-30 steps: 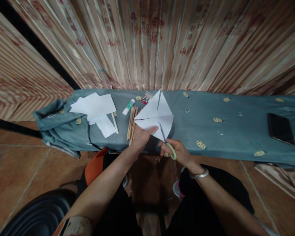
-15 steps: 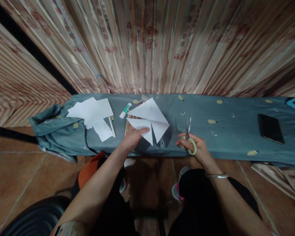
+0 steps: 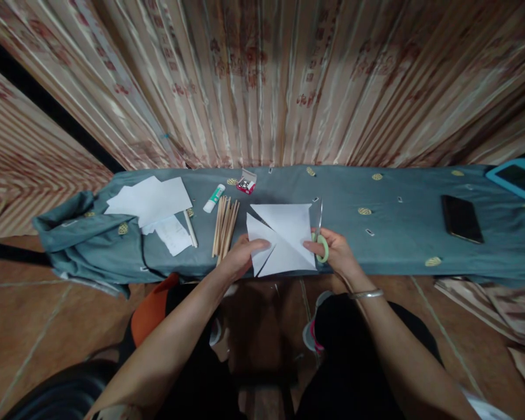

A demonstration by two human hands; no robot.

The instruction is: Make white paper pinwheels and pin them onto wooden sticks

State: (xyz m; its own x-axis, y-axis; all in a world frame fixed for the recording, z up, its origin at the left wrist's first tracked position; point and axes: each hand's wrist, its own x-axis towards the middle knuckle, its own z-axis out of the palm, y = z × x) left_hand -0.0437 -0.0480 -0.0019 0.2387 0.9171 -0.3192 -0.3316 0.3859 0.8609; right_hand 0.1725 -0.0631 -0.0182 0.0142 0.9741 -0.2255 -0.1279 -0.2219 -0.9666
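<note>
A square of white paper is held up over the front edge of the cloth-covered table. Two cuts run into it from its left-hand corners toward the middle. My left hand pinches its left side, thumb on top. The right edge is gripped by my right hand, thumb on the paper, while green-handled scissors stay hooked on the same hand with their blades pointing away from me. Just left of the paper lie several thin wooden sticks.
Behind the sticks are a glue stick and a small red box of pins. White paper sheets and a white marker-like stick lie left. A black phone and a blue-framed tablet lie right, on the green cloth.
My right hand has moved left with the scissors and taken hold of the paper's right edge. The paper has turned and come nearer, uncovering the sticks and the red box.
</note>
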